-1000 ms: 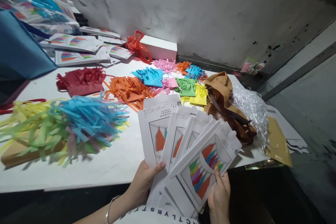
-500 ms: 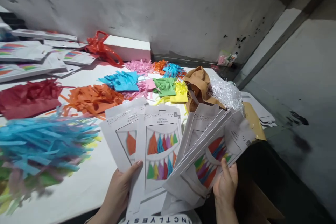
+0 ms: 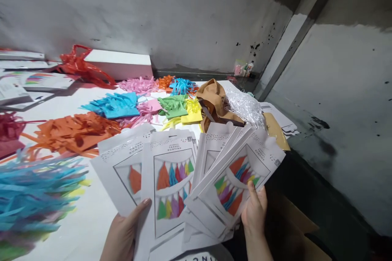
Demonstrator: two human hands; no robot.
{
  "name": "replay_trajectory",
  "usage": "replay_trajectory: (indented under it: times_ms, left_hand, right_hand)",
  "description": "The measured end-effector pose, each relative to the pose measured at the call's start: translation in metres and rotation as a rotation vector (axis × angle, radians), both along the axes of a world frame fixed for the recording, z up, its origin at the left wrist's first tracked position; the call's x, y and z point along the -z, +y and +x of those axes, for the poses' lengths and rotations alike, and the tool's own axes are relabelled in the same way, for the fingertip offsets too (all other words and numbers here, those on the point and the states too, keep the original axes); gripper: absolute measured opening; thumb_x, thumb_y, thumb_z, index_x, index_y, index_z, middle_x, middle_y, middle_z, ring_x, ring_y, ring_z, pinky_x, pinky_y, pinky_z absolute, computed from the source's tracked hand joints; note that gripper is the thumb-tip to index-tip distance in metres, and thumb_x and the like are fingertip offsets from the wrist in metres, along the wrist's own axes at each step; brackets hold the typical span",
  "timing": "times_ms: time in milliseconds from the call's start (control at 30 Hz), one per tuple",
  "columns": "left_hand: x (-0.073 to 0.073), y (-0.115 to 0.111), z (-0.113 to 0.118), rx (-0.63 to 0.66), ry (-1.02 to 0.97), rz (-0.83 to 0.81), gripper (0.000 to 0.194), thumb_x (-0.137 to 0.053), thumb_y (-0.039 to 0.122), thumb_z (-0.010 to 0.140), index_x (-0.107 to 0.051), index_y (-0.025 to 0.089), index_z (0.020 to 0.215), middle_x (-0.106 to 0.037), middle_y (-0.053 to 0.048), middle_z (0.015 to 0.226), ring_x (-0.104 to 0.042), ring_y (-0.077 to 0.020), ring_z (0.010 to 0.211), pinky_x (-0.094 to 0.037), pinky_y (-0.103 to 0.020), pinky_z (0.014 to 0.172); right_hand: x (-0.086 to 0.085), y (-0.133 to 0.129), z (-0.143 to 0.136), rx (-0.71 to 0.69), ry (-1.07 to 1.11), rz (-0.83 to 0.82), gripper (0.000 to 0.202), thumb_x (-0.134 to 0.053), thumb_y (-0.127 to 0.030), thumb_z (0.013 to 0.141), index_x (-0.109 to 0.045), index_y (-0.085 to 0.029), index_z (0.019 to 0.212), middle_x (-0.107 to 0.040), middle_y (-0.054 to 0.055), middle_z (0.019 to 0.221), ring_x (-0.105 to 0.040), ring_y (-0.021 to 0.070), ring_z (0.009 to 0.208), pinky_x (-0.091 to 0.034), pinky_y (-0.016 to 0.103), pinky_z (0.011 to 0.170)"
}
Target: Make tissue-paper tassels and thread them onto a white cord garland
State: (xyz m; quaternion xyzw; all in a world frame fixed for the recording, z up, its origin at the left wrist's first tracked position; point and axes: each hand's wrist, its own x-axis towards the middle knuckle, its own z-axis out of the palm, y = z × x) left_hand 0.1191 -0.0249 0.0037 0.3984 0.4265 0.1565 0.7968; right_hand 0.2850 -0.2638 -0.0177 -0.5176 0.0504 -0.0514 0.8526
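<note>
Fanned out in front of me are several white tassel bunting packets (image 3: 171,228), printed with pictures of coloured tassels. My left hand (image 3: 125,228) grips the left part of the fan, its thumb lying on the front of a packet and its other fingers hidden behind. The right part, a stack of tassel bunting packets (image 3: 211,204) that overlap at a slant, is held by my right hand (image 3: 255,208) at its right edge, thumb on the printed front. The two groups overlap near the bottom, close to my body.
Cut tissue tassels lie on the white table: blue (image 3: 113,105), orange (image 3: 76,128), green (image 3: 174,106) and yellow (image 3: 192,112). Behind are a red plastic bag (image 3: 81,67) and white box (image 3: 122,63). A brown cloth cap (image 3: 212,96) sits beside white shredded strips (image 3: 245,108).
The view has turned right, so the table things appear further left. Both hands still hold the packets, and the right-hand stack sits a little closer to the left-hand ones.
</note>
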Motion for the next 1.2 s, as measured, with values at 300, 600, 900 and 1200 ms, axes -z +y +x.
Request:
replay_trajectory:
  times_ms: [300, 600, 900, 1200]
  left_hand:
    - [-0.005, -0.03, 0.01, 0.068, 0.023, 0.103, 0.048, -0.084, 0.041, 0.056, -0.07, 0.014, 0.094, -0.078, -0.011, 0.087, -0.071, -0.0378, 0.097, -0.061, -0.037, 0.076]
    - [0.005, -0.039, -0.006, 0.508, -0.232, 0.056, 0.041, -0.08, 0.026, 0.052, -0.075, 0.016, 0.092, -0.077, -0.009, 0.09, -0.068, -0.0378, 0.096, -0.057, -0.042, 0.081]
    - [-0.032, -0.07, 0.031, 0.938, -0.323, 0.213, 0.035, -0.075, 0.043, 0.075, -0.077, 0.016, 0.096, -0.076, -0.01, 0.099, -0.067, -0.0312, 0.099, -0.054, -0.036, 0.087]
    - [0.006, -0.002, 0.045, 0.316, -0.034, 0.323, 0.054, -0.085, 0.055, 0.059, -0.075, 0.019, 0.099, -0.075, -0.011, 0.104, -0.07, -0.0283, 0.091, -0.061, -0.027, 0.073]
  right_hand:
    - [0.016, 0.027, -0.023, -0.228, 0.091, -0.092, 0.066, -0.069, -0.042, 0.085, -0.044, -0.025, 0.144, -0.059, 0.007, 0.137, -0.054, 0.0259, 0.127, -0.038, 0.046, 0.111]
    - [0.008, -0.009, -0.059, -0.45, 0.135, 0.063, 0.086, -0.078, -0.039, 0.075, -0.034, -0.034, 0.148, -0.062, 0.006, 0.132, -0.062, 0.0259, 0.117, -0.045, 0.049, 0.104]
    - [0.046, -0.076, -0.065, -0.386, 0.245, 0.083, 0.067, -0.09, -0.039, 0.056, -0.065, -0.019, 0.116, -0.075, 0.011, 0.096, -0.071, 0.0326, 0.092, -0.054, 0.054, 0.087]
    - [-0.033, -0.218, 0.136, 0.188, 0.113, -0.26, 0.064, -0.089, -0.027, 0.047, -0.066, -0.016, 0.106, -0.074, 0.006, 0.09, -0.071, 0.0296, 0.085, -0.057, 0.048, 0.081]
